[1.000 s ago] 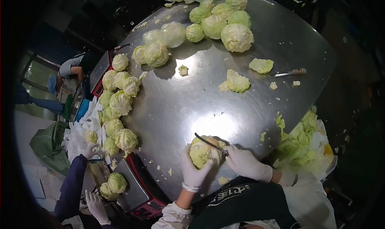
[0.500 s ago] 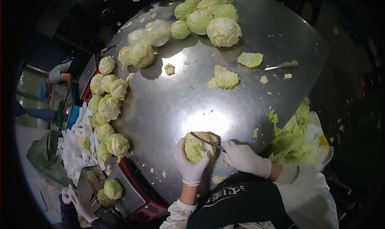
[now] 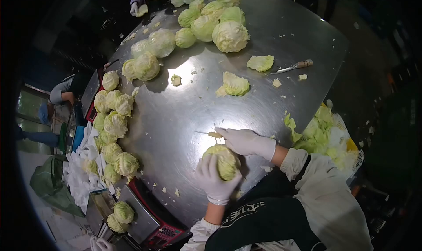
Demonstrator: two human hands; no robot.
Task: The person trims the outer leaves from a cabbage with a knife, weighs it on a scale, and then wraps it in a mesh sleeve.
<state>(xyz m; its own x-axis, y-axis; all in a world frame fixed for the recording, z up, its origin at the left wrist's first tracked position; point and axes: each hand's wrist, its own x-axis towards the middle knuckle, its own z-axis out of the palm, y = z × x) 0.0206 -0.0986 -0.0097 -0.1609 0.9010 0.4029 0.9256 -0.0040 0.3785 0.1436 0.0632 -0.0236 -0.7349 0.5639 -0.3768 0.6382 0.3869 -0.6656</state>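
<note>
My left hand (image 3: 215, 183) is wrapped around a pale green cabbage (image 3: 226, 163) on the metal table, its gloved fingers spread over the near left side. Just beyond the cabbage, my gloved right hand (image 3: 248, 143) reaches leftward with fingers stretched out. At its fingertips lies a knife (image 3: 214, 135), its wooden handle mostly uncovered and its thin blade pointing left, faint in the glare. Whether the fingertips still touch the handle is hard to see. Loose cabbage leaves (image 3: 236, 84) lie farther up the table.
Whole cabbages (image 3: 116, 124) line the left edge, and more (image 3: 231, 36) are heaped at the back. A second knife (image 3: 303, 64) rests at right. Leaves fill a mesh bag (image 3: 323, 128) beside the table. A scale (image 3: 143, 213) stands lower left. Another person's hands (image 3: 137, 8) show at the top.
My right hand has moved up and left, off the cabbage, and the knife now lies beyond it instead of against its top. The cabbage has turned in my left hand. The view has shifted slightly.
</note>
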